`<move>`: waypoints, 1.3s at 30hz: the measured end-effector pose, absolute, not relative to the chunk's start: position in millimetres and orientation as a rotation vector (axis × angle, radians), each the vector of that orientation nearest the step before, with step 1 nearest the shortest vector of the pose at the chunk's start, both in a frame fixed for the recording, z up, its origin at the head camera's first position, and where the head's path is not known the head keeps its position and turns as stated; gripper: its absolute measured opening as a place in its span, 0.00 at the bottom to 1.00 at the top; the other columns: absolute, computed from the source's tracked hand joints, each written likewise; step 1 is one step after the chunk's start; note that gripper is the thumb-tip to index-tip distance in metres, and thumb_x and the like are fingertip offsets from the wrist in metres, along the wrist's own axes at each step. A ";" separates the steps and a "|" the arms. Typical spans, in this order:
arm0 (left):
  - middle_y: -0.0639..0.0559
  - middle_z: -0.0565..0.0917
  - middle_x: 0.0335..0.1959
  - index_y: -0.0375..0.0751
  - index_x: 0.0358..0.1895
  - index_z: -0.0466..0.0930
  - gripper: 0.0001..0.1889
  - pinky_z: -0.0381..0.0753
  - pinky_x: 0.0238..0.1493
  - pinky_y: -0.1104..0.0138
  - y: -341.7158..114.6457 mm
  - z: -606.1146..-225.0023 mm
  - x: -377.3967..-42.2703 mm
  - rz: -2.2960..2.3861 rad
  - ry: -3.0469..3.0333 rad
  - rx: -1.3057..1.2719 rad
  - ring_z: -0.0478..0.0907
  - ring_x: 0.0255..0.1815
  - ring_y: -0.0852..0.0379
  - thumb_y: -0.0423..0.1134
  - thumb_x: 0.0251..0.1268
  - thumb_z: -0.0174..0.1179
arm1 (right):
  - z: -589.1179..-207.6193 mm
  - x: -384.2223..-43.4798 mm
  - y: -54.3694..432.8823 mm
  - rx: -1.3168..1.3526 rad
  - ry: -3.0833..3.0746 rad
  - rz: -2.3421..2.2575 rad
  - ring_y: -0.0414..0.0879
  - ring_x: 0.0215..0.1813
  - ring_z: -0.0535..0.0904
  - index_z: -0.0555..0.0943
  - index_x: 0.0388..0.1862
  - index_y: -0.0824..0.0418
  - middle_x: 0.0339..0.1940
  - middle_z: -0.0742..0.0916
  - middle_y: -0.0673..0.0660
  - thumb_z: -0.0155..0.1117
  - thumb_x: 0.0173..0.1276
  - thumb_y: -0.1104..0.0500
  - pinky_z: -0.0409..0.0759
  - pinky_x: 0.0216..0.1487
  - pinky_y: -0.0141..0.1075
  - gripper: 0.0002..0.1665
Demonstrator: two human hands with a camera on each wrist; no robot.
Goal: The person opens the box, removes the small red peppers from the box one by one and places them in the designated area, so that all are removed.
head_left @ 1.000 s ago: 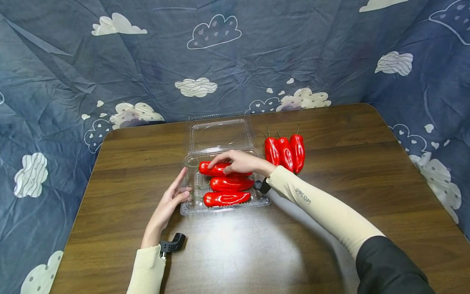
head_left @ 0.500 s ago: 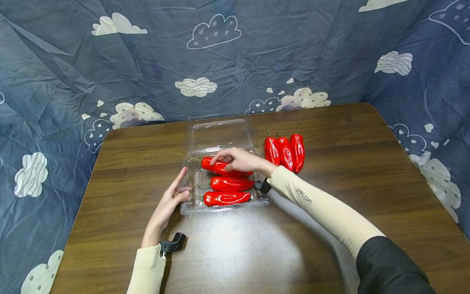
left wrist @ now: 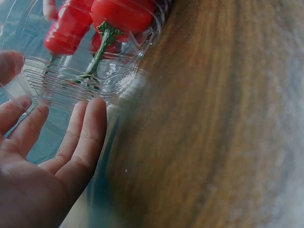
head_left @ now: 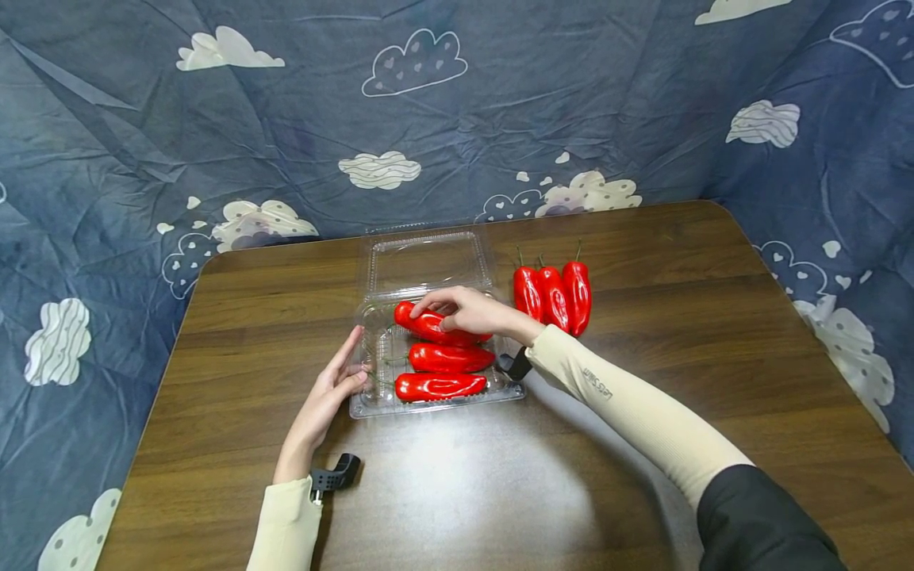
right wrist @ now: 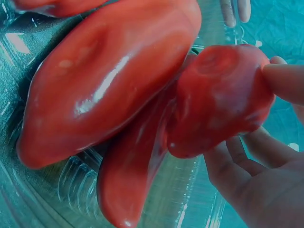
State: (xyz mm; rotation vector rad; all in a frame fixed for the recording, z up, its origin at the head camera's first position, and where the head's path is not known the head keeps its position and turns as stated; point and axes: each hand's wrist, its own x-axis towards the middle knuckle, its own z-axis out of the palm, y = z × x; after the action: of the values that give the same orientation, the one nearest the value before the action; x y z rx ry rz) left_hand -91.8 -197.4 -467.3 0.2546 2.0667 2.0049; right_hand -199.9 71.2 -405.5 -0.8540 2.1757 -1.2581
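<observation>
The person's right hand [head_left: 467, 309] pinches a long red pepper [head_left: 423, 323] between thumb and fingers at the back of a clear plastic clamshell container [head_left: 437, 407]. In the right wrist view this pepper's near end is blunt and dented, its skin glossy. A lower pepper [right wrist: 133, 175], smooth and tapering, lies partly beneath it. Nearer the person, a middle pepper [head_left: 451, 358] and a front pepper [head_left: 439, 387] lie crosswise in the container, shiny and creased. Thin green stems show at the left.

The left hand [head_left: 328, 396] grips nothing; its extended fingers rest against the container's ribbed end wall. The clear lid [head_left: 432, 262] lies folded back. To the right on the wood-grain table [head_left: 250, 357], three red peppers [head_left: 554, 297] lie side by side, stems pointing away. A blue cloth backdrop [head_left: 300, 135] with pale cloud prints hangs behind.

Compared with a second ago, the pinched pepper slants, its left end further back and slightly rightward; the left hand and table peppers have stayed put.
</observation>
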 end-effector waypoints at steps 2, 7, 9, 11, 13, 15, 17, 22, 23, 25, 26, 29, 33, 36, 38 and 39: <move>0.50 0.47 0.77 0.45 0.77 0.45 0.35 0.75 0.53 0.69 -197.6 -467.9 -91.8 2.008 2.067 0.261 0.67 0.59 0.46 0.27 0.70 0.47 | -404.7 -199.4 73.0 -0.864 2.166 -1.279 0.49 0.58 0.74 0.81 0.53 0.61 0.56 0.82 0.55 0.55 0.56 0.77 0.70 0.60 0.41 0.27; 0.49 0.47 0.77 0.44 0.77 0.45 0.35 0.75 0.53 0.69 -198.1 -469.5 -91.8 2.017 2.064 0.265 0.68 0.59 0.47 0.27 0.70 0.47 | -402.5 -197.6 78.5 -0.835 2.130 -1.343 0.50 0.57 0.74 0.80 0.55 0.61 0.57 0.81 0.56 0.54 0.57 0.76 0.71 0.59 0.42 0.27; 0.49 0.47 0.77 0.44 0.77 0.45 0.35 0.75 0.53 0.68 -198.1 -469.5 -91.7 2.023 2.057 0.264 0.68 0.59 0.46 0.27 0.70 0.47 | -401.6 -197.1 81.4 -0.815 2.112 -1.372 0.52 0.57 0.74 0.79 0.56 0.62 0.58 0.80 0.56 0.53 0.57 0.75 0.71 0.59 0.43 0.27; 0.49 0.47 0.77 0.44 0.77 0.45 0.35 0.75 0.53 0.68 -198.0 -469.1 -91.4 2.024 2.054 0.265 0.67 0.59 0.45 0.27 0.70 0.47 | -400.8 -196.8 85.0 -0.799 2.103 -1.395 0.52 0.57 0.74 0.79 0.57 0.62 0.60 0.79 0.57 0.53 0.58 0.75 0.71 0.59 0.43 0.28; 0.50 0.47 0.77 0.45 0.77 0.45 0.36 0.75 0.53 0.68 -198.1 -468.5 -90.8 2.023 2.050 0.256 0.67 0.60 0.44 0.27 0.70 0.48 | -401.0 -197.6 88.6 -0.794 2.100 -1.412 0.51 0.56 0.75 0.78 0.58 0.63 0.60 0.78 0.56 0.53 0.58 0.76 0.71 0.58 0.40 0.28; 0.51 0.47 0.77 0.46 0.77 0.45 0.36 0.75 0.53 0.68 -198.2 -468.0 -90.2 2.021 2.049 0.247 0.67 0.60 0.44 0.28 0.70 0.48 | -401.5 -198.4 92.4 -0.790 2.108 -1.416 0.50 0.52 0.75 0.78 0.58 0.62 0.59 0.79 0.56 0.53 0.57 0.76 0.74 0.48 0.37 0.29; 0.52 0.47 0.77 0.47 0.77 0.45 0.36 0.75 0.53 0.68 -198.4 -467.9 -89.8 2.017 2.051 0.242 0.67 0.60 0.44 0.29 0.70 0.48 | -402.0 -199.3 96.2 -0.790 2.116 -1.416 0.50 0.49 0.75 0.78 0.59 0.62 0.57 0.79 0.56 0.53 0.57 0.76 0.73 0.43 0.35 0.29; 0.52 0.47 0.77 0.47 0.77 0.45 0.36 0.75 0.53 0.68 -198.6 -468.2 -89.5 2.021 2.048 0.241 0.66 0.60 0.43 0.29 0.70 0.49 | -401.7 -200.4 104.5 -0.787 2.132 -1.422 0.52 0.53 0.75 0.76 0.59 0.63 0.59 0.79 0.58 0.53 0.57 0.75 0.73 0.53 0.40 0.29; 0.52 0.47 0.77 0.47 0.77 0.45 0.36 0.75 0.53 0.68 -198.6 -468.3 -89.5 2.021 2.048 0.240 0.66 0.60 0.43 0.29 0.70 0.49 | -401.6 -200.6 106.2 -0.782 2.142 -1.421 0.52 0.55 0.74 0.76 0.59 0.63 0.60 0.79 0.58 0.53 0.57 0.75 0.72 0.56 0.41 0.29; 0.52 0.47 0.77 0.47 0.77 0.45 0.36 0.75 0.53 0.68 -198.5 -468.6 -89.7 2.020 2.050 0.243 0.66 0.60 0.43 0.29 0.70 0.49 | -400.7 -200.4 109.8 -0.761 2.151 -1.420 0.53 0.57 0.74 0.76 0.60 0.62 0.60 0.78 0.58 0.53 0.58 0.74 0.71 0.58 0.45 0.29; 0.52 0.47 0.77 0.47 0.77 0.45 0.36 0.75 0.53 0.68 -198.4 -468.7 -89.8 2.020 2.051 0.243 0.66 0.60 0.43 0.29 0.70 0.49 | -400.0 -200.4 111.6 -0.748 2.160 -1.417 0.53 0.58 0.73 0.76 0.60 0.61 0.60 0.78 0.58 0.54 0.58 0.74 0.71 0.58 0.45 0.29; 0.51 0.47 0.77 0.46 0.77 0.45 0.36 0.76 0.54 0.67 -198.0 -469.2 -90.2 2.023 2.050 0.251 0.66 0.61 0.41 0.29 0.70 0.49 | -397.5 -200.0 117.3 -0.704 2.173 -1.414 0.52 0.57 0.73 0.76 0.60 0.59 0.60 0.78 0.57 0.53 0.59 0.72 0.72 0.56 0.45 0.29; 0.51 0.46 0.77 0.45 0.77 0.45 0.36 0.76 0.54 0.66 -196.9 -468.7 -90.6 2.031 2.044 0.260 0.65 0.61 0.40 0.28 0.70 0.48 | -395.1 -200.0 125.2 -0.665 2.168 -1.434 0.52 0.57 0.73 0.76 0.61 0.58 0.60 0.77 0.56 0.53 0.59 0.72 0.73 0.53 0.44 0.29; 0.51 0.46 0.77 0.46 0.77 0.45 0.36 0.76 0.54 0.66 -196.5 -468.0 -90.9 2.032 2.044 0.260 0.65 0.61 0.40 0.28 0.70 0.48 | -394.2 -200.6 131.5 -0.661 2.184 -1.431 0.53 0.58 0.73 0.76 0.61 0.58 0.61 0.77 0.57 0.54 0.60 0.71 0.73 0.53 0.45 0.29; 0.51 0.46 0.77 0.46 0.77 0.45 0.36 0.76 0.53 0.67 -196.6 -467.7 -91.0 2.029 2.047 0.259 0.65 0.61 0.40 0.28 0.70 0.48 | -393.6 -201.1 135.5 -0.660 2.200 -1.425 0.54 0.58 0.73 0.75 0.61 0.58 0.61 0.77 0.58 0.54 0.61 0.71 0.74 0.54 0.46 0.28; 0.52 0.46 0.77 0.46 0.77 0.45 0.36 0.76 0.53 0.67 -196.6 -467.4 -91.1 2.027 2.048 0.256 0.65 0.61 0.41 0.28 0.70 0.48 | -393.0 -201.1 137.5 -0.661 2.210 -1.420 0.54 0.58 0.73 0.75 0.61 0.58 0.61 0.77 0.58 0.54 0.61 0.71 0.73 0.54 0.46 0.28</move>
State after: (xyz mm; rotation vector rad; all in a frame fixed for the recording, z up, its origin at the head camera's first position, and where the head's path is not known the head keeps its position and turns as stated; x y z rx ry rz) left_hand -91.1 -196.6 -467.4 0.2557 2.0479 2.0267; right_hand -201.1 137.5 -393.0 -0.6611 2.2099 -1.4199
